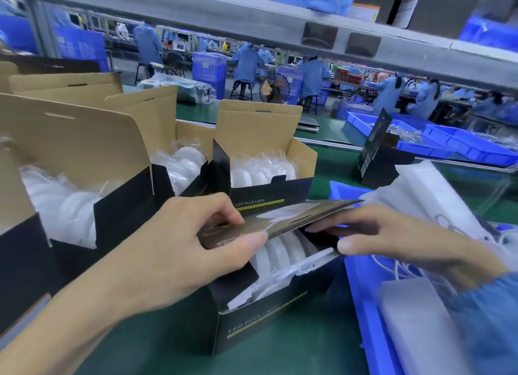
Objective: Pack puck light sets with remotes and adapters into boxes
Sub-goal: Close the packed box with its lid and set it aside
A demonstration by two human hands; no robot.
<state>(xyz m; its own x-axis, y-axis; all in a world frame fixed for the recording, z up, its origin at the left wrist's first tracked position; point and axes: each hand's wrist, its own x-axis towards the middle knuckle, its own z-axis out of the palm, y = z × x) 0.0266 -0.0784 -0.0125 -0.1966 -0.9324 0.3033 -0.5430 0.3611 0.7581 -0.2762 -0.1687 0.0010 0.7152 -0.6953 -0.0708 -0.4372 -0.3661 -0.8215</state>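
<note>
A black "LED Puck Light" box point(252, 327) stands on the green belt near me, with white puck lights point(283, 251) and a white remote point(280, 279) inside. Its dark lid flap point(283, 219) is folded partly down over the opening. My left hand point(182, 245) pinches the flap's left end between thumb and fingers. My right hand point(392, 240) holds the box's right side, fingertips under the flap and thumb on the side wall. Behind stand three open boxes point(263, 189) filled with bagged white puck lights.
A blue bin point(364, 318) at my right holds white bagged adapters and cables. A closed black box point(375, 156) stands upright further back. More blue trays point(462, 147) lie beyond the belt. Seated workers in blue coats and a fan are far behind.
</note>
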